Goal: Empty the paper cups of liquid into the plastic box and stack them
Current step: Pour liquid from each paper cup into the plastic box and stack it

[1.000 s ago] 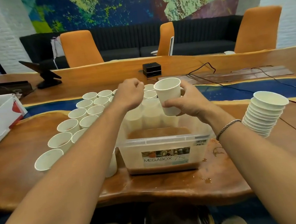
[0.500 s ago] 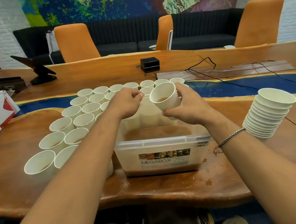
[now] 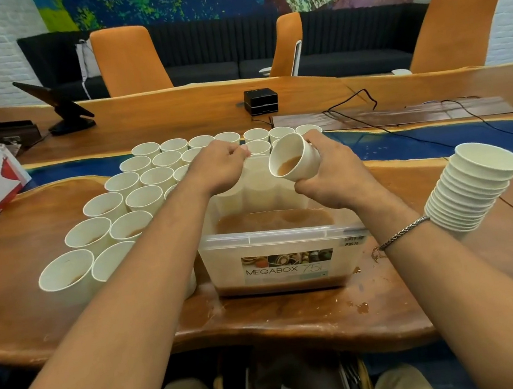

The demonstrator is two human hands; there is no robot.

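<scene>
Our R hand (image 3: 331,181) gripped tilted cup (image 3: 293,158) over box (image 3: 222,264), L hand (image 3: 219,169) pinched its rim; we reckoned a fast tip might splash table (image 3: 281,318).

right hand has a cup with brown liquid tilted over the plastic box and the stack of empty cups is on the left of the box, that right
Not quite. The head view shows the stack of empty cups standing to the right of the plastic box, not its left. The rest holds: the right hand holds a cup with brown liquid tilted over the box.
</scene>
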